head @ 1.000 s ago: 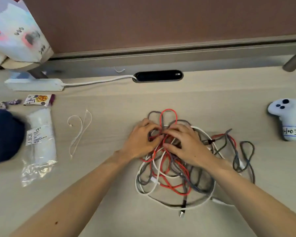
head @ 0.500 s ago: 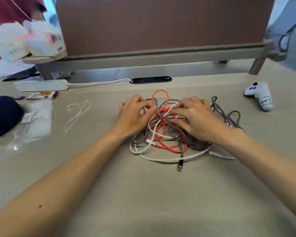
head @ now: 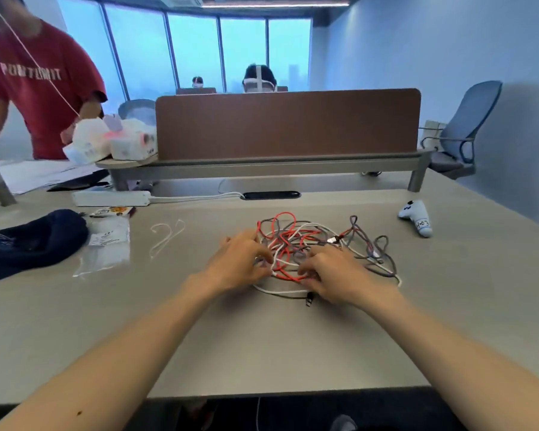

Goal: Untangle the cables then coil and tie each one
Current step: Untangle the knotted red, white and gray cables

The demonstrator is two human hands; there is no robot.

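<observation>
A tangle of red, white and grey cables lies in the middle of the desk. My left hand rests on the pile's left side, its fingers curled into the strands. At the near right of the pile my right hand has its fingertips pinching among the red and white strands. A dark plug sticks out at the pile's near edge. Grey loops spread to the right of my hands.
White twist ties lie left of the pile. Further left sit a clear plastic bag, a dark blue cap and a white power strip. A white controller is at the right. A brown divider stands behind; a person in red stands far left.
The view has tilted up, so the room and people now show. Both hands have slid from the pile's far part to its near side, still in the cables.
</observation>
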